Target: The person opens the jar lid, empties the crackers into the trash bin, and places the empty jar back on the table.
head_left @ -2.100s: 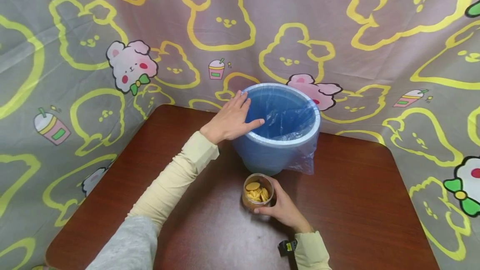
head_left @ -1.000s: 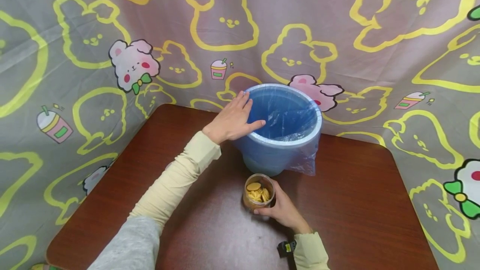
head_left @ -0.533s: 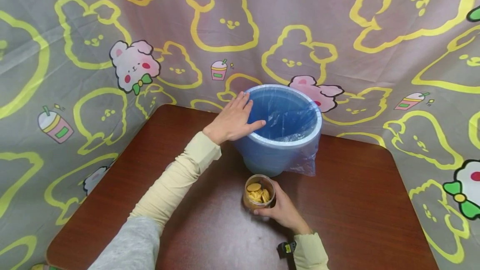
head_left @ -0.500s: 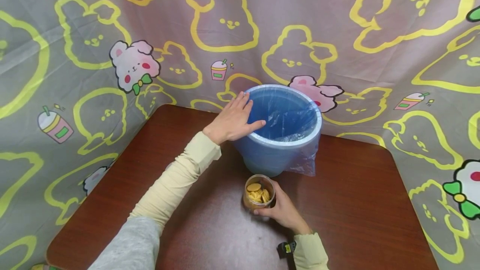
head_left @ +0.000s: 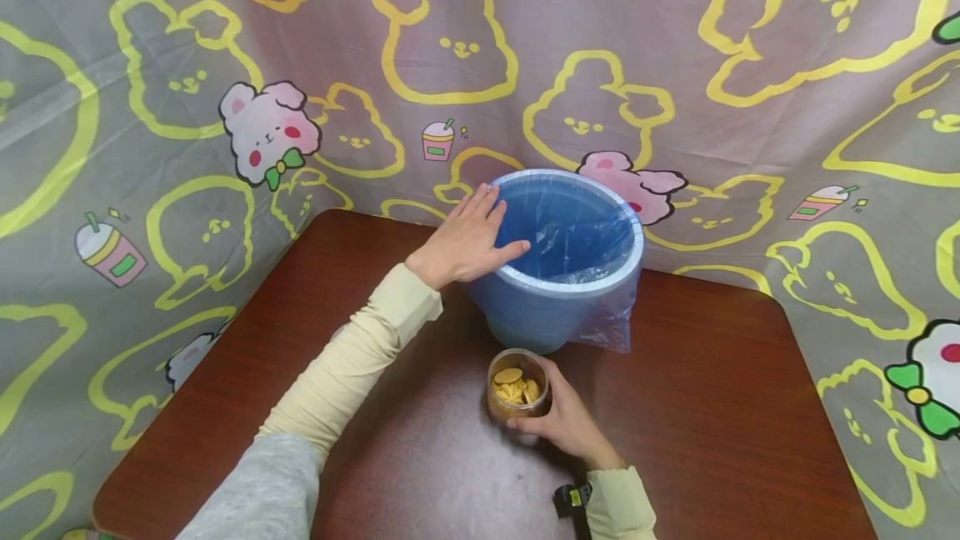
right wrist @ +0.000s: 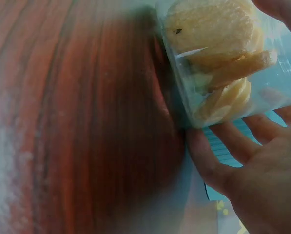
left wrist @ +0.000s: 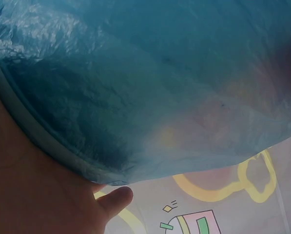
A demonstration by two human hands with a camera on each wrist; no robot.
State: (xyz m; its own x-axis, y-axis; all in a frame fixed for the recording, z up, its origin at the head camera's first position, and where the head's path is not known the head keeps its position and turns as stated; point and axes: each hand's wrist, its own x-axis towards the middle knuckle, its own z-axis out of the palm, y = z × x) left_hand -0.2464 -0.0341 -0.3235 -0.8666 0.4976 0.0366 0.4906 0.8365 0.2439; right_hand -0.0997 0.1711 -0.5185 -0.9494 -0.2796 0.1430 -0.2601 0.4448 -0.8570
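Almost nothing has moved since the earlier frames: my left hand [head_left: 467, 241] still rests flat, fingers straight, on the near-left rim of the blue bin [head_left: 558, 311], and the jar [head_left: 517, 387] has only edged slightly toward me. My right hand [head_left: 567, 423] curls around that clear jar of yellow chips, which stands upright on the wooden table [head_left: 720, 407] just in front of the bin. By my reading the jar is still full and unlifted, the lined bin steadied but holding nothing, so the real work is ahead.
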